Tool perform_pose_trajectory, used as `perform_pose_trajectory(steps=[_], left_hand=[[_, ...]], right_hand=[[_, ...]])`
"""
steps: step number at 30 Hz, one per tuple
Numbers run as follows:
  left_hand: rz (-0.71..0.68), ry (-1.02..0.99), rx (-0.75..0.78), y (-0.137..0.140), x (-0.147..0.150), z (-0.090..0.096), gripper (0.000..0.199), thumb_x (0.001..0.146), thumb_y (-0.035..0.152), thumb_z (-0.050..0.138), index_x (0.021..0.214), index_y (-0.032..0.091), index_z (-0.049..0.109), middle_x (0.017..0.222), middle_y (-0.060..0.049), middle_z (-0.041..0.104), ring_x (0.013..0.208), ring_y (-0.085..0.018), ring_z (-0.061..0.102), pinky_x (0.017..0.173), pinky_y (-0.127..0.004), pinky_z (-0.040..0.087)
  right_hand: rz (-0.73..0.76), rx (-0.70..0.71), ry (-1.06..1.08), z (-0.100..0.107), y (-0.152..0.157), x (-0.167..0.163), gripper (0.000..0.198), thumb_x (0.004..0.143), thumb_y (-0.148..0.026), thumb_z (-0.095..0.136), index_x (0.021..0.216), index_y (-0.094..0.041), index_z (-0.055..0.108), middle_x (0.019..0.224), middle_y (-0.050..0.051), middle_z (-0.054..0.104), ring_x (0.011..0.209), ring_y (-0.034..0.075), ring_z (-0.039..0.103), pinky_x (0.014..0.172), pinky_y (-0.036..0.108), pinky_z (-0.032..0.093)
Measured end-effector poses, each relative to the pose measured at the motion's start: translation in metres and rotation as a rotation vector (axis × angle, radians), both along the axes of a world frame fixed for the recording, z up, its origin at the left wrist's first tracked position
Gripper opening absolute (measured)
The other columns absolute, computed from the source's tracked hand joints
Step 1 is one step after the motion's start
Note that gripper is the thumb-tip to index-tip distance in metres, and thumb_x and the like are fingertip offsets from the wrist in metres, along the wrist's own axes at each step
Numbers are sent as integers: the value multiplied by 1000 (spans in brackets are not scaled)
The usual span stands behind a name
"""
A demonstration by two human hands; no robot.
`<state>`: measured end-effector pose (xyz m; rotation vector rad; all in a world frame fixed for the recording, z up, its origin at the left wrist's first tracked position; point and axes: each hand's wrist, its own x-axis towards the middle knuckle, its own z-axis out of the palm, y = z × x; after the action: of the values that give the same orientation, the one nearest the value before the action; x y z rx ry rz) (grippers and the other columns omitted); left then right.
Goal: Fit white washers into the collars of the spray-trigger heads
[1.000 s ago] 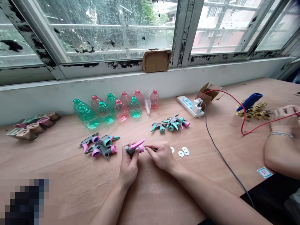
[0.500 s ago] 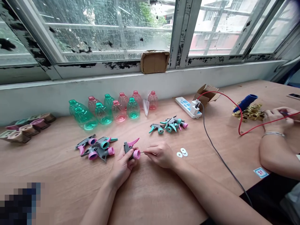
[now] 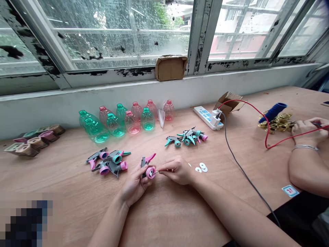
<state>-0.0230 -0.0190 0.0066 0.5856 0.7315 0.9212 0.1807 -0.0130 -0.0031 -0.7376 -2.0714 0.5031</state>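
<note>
A grey trigger spray head (image 3: 150,169) with a pink collar and pink trigger sits in the closed fingers of my left hand (image 3: 133,185). The collar's opening is turned toward the right, and something white shows inside it. Between thumb and fingers, my right hand (image 3: 180,170) pinches a thin metal pick (image 3: 157,172), its tip at the collar's opening. Several white ring washers (image 3: 203,167) lie just right of that hand. Left of my left hand is a pile of grey, pink and teal spray heads (image 3: 113,163); a second pile of spray heads (image 3: 189,136) lies beyond my right hand.
Green and pink clear bottles (image 3: 118,125) stand along the wall, with coloured containers (image 3: 38,139) at far left. A power strip (image 3: 205,116), a grey cable (image 3: 235,164) and a red cable (image 3: 266,135) lie to the right. Another person's hands (image 3: 308,132) work near brass parts (image 3: 279,123).
The spray head has turned so its collar opening faces me more, showing white inside. Both hands keep their holds; the whole view has shifted slightly.
</note>
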Motion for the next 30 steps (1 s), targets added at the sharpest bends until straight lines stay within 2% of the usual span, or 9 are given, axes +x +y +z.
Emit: perform_pose_trajectory(steps=[11,19,25,30], left_hand=[[113,-74,11,-2,2,2,12,87,21,64,94,13,67,91,-6,63,47,1,34,46,-14,36],[149,-54,74,-1,3,1,14,86,22,66,97,15,67,87,-4,62,48,-2,35,45,-16,34],[154,-22,121,-2,3,0,17,85,23,67,101,16,66,85,-3,61,50,-3,37,46,-17,34],[150,-11,123,-3,5,0,17,85,25,68,99,16,65,82,-1,59,52,-3,37,48,-17,34]], right_hand=[[-85,-112,155,-3,-3,-7,15,89,-24,64,86,-18,77,69,4,73,57,12,62,54,21,44],[-133,-85,177,0,-3,-8,14,87,-23,64,84,-17,77,65,3,70,54,11,58,52,21,42],[-178,11,149,-2,-3,-7,14,88,-21,63,86,-16,76,65,2,67,53,10,56,52,21,41],[-174,88,108,-4,-4,-10,14,87,-19,62,94,-19,74,79,4,71,63,12,62,59,22,47]])
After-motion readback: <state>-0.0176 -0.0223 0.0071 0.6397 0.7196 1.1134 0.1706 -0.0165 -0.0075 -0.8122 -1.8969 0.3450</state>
